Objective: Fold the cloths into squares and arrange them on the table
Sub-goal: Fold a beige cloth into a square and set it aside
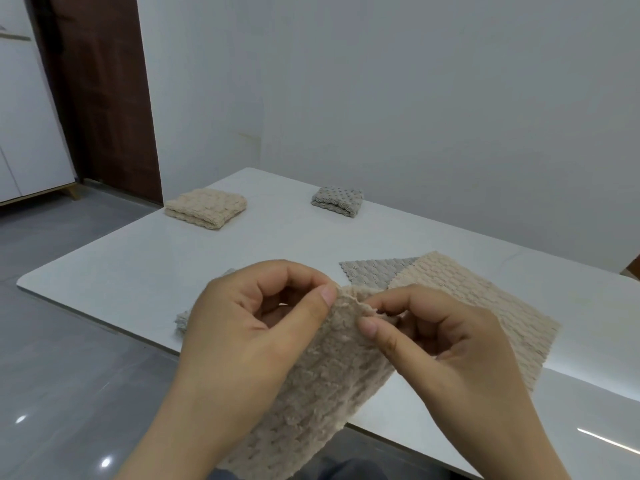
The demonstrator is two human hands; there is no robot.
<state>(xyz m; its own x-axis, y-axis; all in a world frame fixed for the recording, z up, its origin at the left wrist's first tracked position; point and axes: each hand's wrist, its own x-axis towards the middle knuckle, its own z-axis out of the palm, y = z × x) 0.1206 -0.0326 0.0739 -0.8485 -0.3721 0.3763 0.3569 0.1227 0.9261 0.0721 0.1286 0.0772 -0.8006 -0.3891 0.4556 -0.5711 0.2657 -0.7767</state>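
Note:
A beige textured cloth hangs in front of me, lifted off the white table. My left hand pinches its top edge between thumb and fingers. My right hand pinches the same top edge just to the right, the two thumbs close together. A folded beige square lies at the far left of the table. A smaller folded grey square lies further right at the back. An unfolded beige cloth lies flat at the right, overlapping a flat grey cloth.
A bit of another grey cloth shows behind my left hand near the table's front edge. A white wall stands behind the table. A dark brown door and a white cabinet are at the left, over grey floor tiles.

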